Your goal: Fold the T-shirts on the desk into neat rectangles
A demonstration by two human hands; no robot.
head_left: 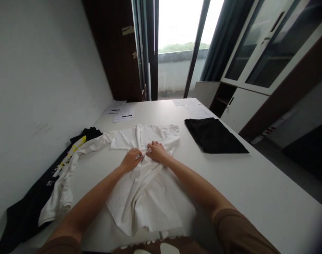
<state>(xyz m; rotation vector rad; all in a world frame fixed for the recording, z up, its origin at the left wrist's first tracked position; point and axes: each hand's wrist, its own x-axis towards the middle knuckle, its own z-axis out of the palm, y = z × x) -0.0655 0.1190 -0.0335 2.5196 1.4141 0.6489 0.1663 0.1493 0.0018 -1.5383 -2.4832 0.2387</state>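
A white T-shirt (155,201) lies on the white table, partly folded and creased, its lower part spread toward my body. My left hand (131,159) grips the cloth near the shirt's middle, fingers curled into it. Close beside it on the right, my right hand (157,151) is closed on the same shirt, with bunched fabric between the two hands. One short sleeve (122,139) points left beyond my left hand. The fingertips are partly hidden in the folds.
Along the wall on the left lie a white long-sleeved garment (62,190) and a black garment with yellow marks (31,215). A folded black cloth (216,135) rests on the table (256,183) at the right. Papers (123,113) lie at the far end, before a window.
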